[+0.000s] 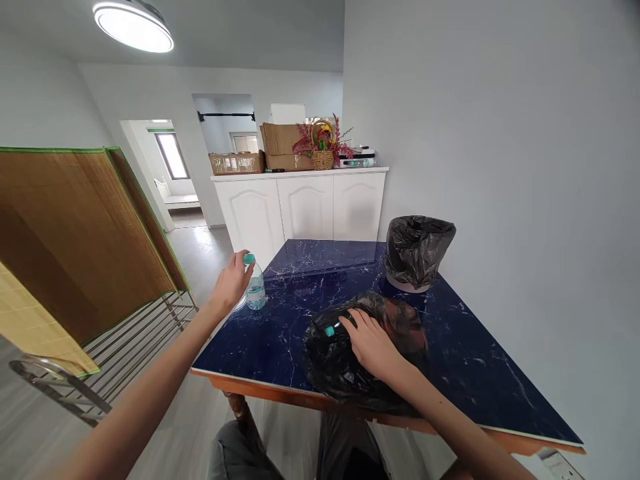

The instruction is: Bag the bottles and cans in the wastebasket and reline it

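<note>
A clear plastic water bottle [256, 293] with a teal cap stands upright near the left edge of the table. My left hand [232, 280] is closed around its neck, just below the cap. A crumpled black plastic bag [333, 373] lies near the front edge. My right hand [371, 341] rests on top of it, fingers bent and gripping at its opening. A second teal bottle cap [329, 331] shows at the bag's mouth, beside the right fingertips; the rest of that bottle is mostly hidden.
The dark blue marbled table [320, 267] has a bin lined with a black bag [417, 253] at its back right, by the wall. Behind is a white cabinet [305, 207] bearing cardboard boxes and a flower basket [323, 159]. A metal rack [135, 347] stands left.
</note>
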Demonstrator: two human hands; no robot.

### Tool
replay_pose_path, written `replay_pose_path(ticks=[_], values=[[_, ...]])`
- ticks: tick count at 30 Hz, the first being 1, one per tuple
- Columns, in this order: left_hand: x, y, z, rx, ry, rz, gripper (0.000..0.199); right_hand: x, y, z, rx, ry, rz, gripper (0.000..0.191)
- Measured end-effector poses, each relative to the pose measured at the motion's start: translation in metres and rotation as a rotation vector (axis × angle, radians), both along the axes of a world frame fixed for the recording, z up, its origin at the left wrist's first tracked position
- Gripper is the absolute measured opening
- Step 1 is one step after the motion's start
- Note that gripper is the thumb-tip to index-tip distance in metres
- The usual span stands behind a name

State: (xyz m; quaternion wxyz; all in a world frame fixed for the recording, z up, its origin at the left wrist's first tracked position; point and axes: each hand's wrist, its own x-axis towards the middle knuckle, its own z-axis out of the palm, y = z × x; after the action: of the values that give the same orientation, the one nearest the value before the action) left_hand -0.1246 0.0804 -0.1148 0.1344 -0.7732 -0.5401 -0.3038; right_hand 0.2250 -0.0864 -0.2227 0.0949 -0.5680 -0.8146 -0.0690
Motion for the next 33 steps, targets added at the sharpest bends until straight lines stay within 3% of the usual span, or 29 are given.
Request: replay_pose_path(ticks=[11,16,21,25,27,30,33], values=[[-0.001,0.037,-0.009,-0.050,-0.110,0.068,0.034,-0.009,0.054,0.006,-0.046,-0.097,0.076,0.060],[-0.004,0.043,-0.011,-0.077,-0.179,0.111,0.041,-0.009,0.054,0.008,-0.032,-0.084,0.112,0.048],[-0.008,0.042,-0.009,-0.114,-0.245,0.135,0.060,0.002,0.036,0.023,0.027,-0.011,0.196,0.040],[0.001,0.015,-0.009,-0.020,-0.253,0.136,0.078,0.017,0.017,0.040,0.091,0.081,0.216,0.038],[0.012,-0.011,-0.011,0.083,-0.221,0.074,0.074,0.025,0.006,0.053,0.130,0.182,0.212,0.038],[0.037,-0.059,-0.018,0.219,-0.129,-0.217,0.050,0.030,-0.013,0.080,0.150,0.442,0.222,0.035],[0.067,-0.107,-0.022,0.080,-0.073,-0.497,0.046,0.024,-0.035,0.113,0.086,0.677,0.238,0.033]])
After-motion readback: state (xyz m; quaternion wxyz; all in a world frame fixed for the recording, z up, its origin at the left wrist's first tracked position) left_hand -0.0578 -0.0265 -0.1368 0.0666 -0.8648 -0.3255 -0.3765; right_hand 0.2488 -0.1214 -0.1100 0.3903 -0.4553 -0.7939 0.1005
